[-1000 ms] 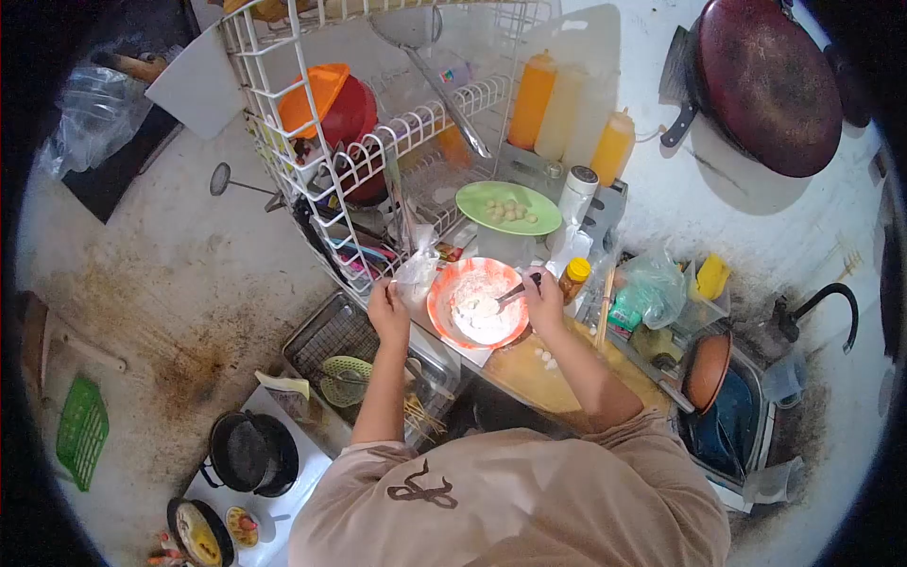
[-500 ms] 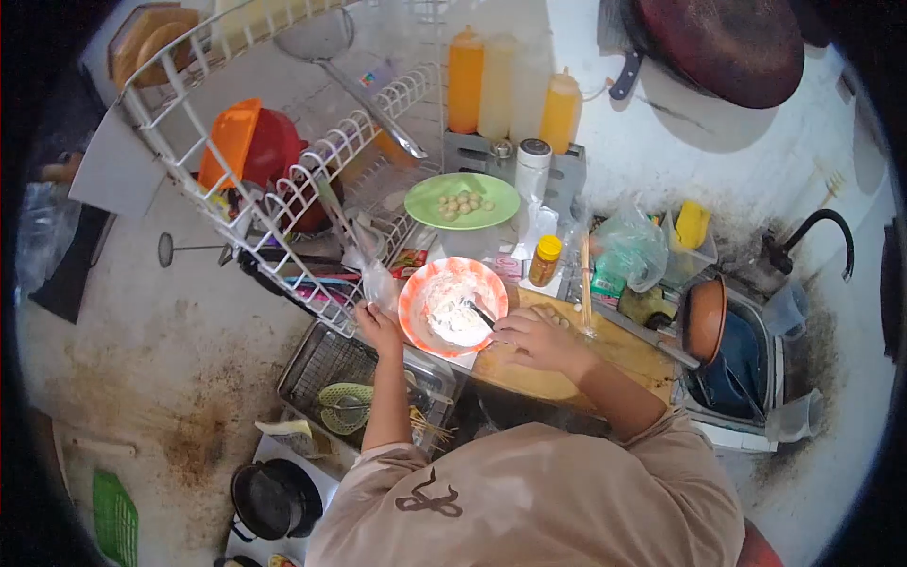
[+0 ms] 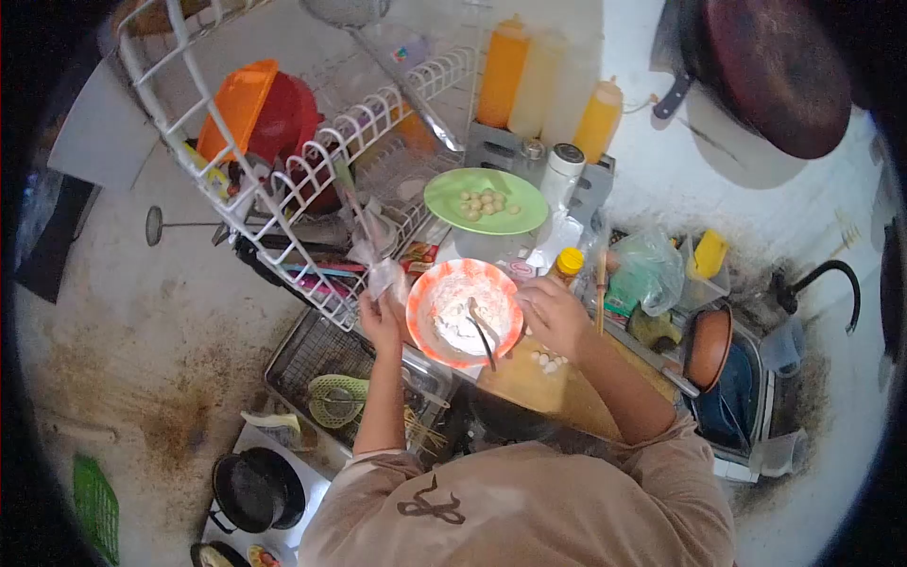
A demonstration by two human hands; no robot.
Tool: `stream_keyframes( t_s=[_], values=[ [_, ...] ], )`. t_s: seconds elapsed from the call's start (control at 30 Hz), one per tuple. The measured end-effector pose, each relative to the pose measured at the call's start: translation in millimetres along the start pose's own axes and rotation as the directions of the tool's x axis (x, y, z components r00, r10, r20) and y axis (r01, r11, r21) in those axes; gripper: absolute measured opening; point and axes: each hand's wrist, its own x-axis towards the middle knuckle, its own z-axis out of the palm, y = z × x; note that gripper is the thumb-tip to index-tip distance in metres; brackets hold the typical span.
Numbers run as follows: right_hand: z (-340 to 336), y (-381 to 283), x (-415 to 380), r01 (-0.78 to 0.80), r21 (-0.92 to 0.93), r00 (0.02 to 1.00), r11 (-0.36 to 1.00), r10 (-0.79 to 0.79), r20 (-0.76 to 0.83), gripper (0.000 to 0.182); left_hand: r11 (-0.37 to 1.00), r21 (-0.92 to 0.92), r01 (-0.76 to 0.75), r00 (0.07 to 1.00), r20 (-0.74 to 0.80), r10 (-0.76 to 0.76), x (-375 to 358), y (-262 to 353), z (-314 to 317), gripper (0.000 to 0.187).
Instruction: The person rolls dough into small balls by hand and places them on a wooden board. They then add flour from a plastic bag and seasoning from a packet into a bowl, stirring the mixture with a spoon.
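An orange-rimmed bowl [image 3: 416,326] holds white powder, and a dark-handled spoon [image 3: 483,340] leans in it with its handle toward the body. At the bowl's left, my left hand [image 3: 380,321] is closed on a clear plastic bag [image 3: 381,280]. My right hand [image 3: 553,315] is at the bowl's right edge, its fingers bent together; whatever they hold, if anything, is too small to name. Small pale pieces [image 3: 549,361] lie on the wooden board [image 3: 529,383] below that hand. Behind the bowl, a green plate [image 3: 487,221] carries several small round balls [image 3: 485,201].
A white wire rack [image 3: 274,222] rises at the left. Sauce bottles [image 3: 504,71], a yellow-capped jar [image 3: 568,265] and a steel-capped bottle [image 3: 564,175] stand behind. A knife [image 3: 652,354] lies beside the sink [image 3: 761,406] at the right. A wire basket [image 3: 312,364] sits lower left.
My right hand has let go of the spoon and moved to the bowl's upper right edge. The spoon handle now points toward the body. The camera view has shifted slightly.
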Motion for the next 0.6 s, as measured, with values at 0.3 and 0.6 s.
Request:
stream_keyframes(
  t_s=[0.3, 0.6],
  values=[
    [107, -19, 109, 0.097, -0.194, 0.924, 0.976, -0.016, 0.381, 0.015, 0.981, -0.138, -0.134, 0.965, -0.245, 0.097, 6, -21, 19, 0.021],
    [229, 70, 176, 0.140, -0.353, 0.707, 0.925, 0.156, 0.690, 0.040, 0.994, 0.061, -0.091, 0.987, -0.129, 0.098, -8, 6, -14, 0.049]
  ],
)
